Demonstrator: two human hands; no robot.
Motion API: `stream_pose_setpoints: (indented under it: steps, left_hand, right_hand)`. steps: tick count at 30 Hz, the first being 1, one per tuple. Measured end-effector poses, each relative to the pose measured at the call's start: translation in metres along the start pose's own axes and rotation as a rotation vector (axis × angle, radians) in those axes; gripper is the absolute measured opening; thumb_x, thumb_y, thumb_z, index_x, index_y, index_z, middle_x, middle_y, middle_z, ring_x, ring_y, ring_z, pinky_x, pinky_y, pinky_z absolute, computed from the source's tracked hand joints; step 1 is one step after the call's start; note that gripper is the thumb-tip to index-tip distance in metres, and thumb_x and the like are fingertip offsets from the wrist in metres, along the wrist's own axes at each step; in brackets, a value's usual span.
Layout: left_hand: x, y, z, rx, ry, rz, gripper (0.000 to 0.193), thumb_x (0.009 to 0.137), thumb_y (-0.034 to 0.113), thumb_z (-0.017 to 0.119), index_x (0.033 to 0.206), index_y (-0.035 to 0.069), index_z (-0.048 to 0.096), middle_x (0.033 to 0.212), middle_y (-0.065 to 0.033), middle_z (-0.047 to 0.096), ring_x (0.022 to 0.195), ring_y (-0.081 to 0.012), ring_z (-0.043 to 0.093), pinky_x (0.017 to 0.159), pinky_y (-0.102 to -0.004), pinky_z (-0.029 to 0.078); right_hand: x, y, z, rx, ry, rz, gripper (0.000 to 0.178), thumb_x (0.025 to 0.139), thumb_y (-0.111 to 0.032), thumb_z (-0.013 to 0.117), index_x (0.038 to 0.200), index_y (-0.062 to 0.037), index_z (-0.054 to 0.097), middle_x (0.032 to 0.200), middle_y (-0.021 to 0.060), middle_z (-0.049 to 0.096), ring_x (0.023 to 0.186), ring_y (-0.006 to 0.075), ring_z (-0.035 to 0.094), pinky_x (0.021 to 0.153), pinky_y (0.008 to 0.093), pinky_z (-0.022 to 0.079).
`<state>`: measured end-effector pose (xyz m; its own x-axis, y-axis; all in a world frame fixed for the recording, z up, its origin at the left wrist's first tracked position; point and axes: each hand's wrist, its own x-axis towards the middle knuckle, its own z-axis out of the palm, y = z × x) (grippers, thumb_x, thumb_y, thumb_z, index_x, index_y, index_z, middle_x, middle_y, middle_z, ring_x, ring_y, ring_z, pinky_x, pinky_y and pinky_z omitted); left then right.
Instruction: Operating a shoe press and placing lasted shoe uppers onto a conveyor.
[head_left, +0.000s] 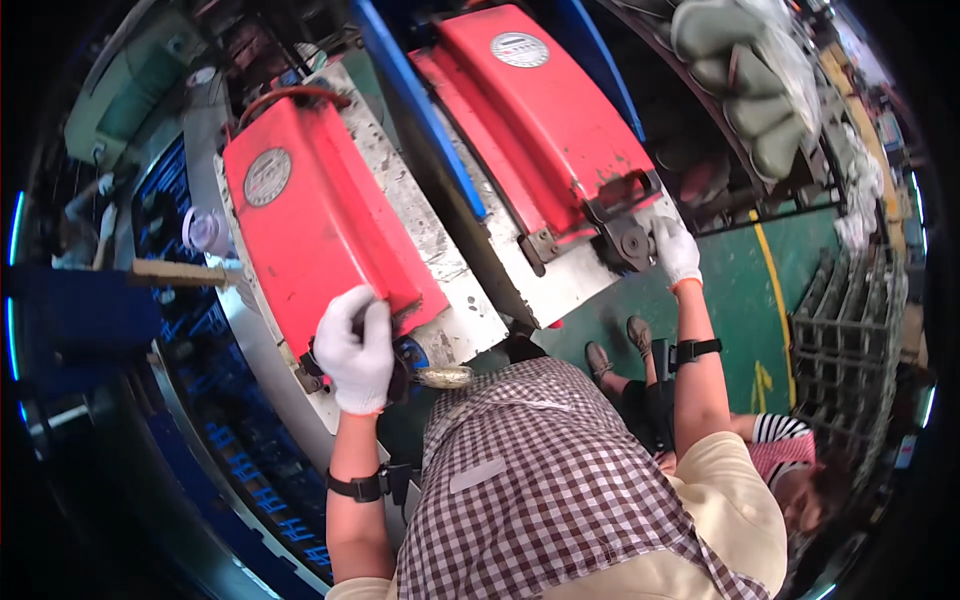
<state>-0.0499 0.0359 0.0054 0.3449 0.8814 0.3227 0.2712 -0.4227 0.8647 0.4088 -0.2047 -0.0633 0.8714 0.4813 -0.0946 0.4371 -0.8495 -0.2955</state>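
Two red machine covers, the left cover (300,220) and the right cover (540,100), stand side by side on worn white bench tops. In a white glove, my left hand (357,350) is curled closed at the near end of the left cover. What its fingers hold, if anything, is hidden. My right hand (677,250), also gloved, has its fingers closed at the edge of a dark round metal part (630,242) on the near end of the right cover. Beside my left hand are a blue round part (410,352) and a shiny gold-coloured piece (444,377).
Between the machines stands a blue panel (425,110). At the left runs a conveyor with blue parts (250,480). Grey-green boot-shaped pieces (745,90) fill a rack at upper right. A person in a striped sleeve (783,430) is close on my right, before a metal rack (845,330).
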Motion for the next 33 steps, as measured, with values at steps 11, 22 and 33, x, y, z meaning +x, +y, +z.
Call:
stream_pose_setpoints:
  steps: [11, 22, 33]
  left_hand:
    - [0.051, 0.094, 0.212, 0.179, -0.600, 0.747, 0.056, 0.079, 0.019, 0.075, 0.132, 0.008, 0.060, 0.127, -0.0150, 0.062, 0.121, -0.0363, 0.057, 0.106, -0.0469, 0.046]
    - [0.092, 0.143, 0.225, 0.193, -0.526, 0.898, 0.052, 0.080, 0.012, 0.073, 0.131, 0.014, 0.060, 0.112, -0.0146, 0.066, 0.123, -0.0436, 0.057, 0.108, -0.0547, 0.041]
    - [0.216, 0.242, 0.166, 0.147, -0.442, 0.697, 0.044, 0.091, 0.018, 0.063, 0.131, 0.001, 0.059, 0.089, -0.0112, 0.069, 0.065, -0.0148, 0.060, 0.061, -0.0302, 0.051]
  right_hand:
    - [-0.092, -0.019, -0.002, 0.143, -0.048, 0.116, 0.048, 0.102, -0.046, 0.045, 0.127, -0.0096, 0.064, 0.110, 0.0264, 0.071, 0.108, 0.0453, 0.067, 0.096, 0.0514, 0.052]
    - [-0.121, -0.047, -0.047, 0.281, 0.000, -0.282, 0.025, 0.088, -0.029, 0.070, 0.105, -0.0102, 0.070, 0.095, 0.0160, 0.073, 0.091, 0.0404, 0.069, 0.082, 0.0473, 0.056]
    - [0.045, -0.185, 0.029, -0.006, 0.022, -0.310, 0.100, 0.075, -0.050, 0.083, 0.158, -0.0189, 0.037, 0.150, 0.0260, 0.045, 0.133, 0.0440, 0.052, 0.105, 0.0512, 0.049]
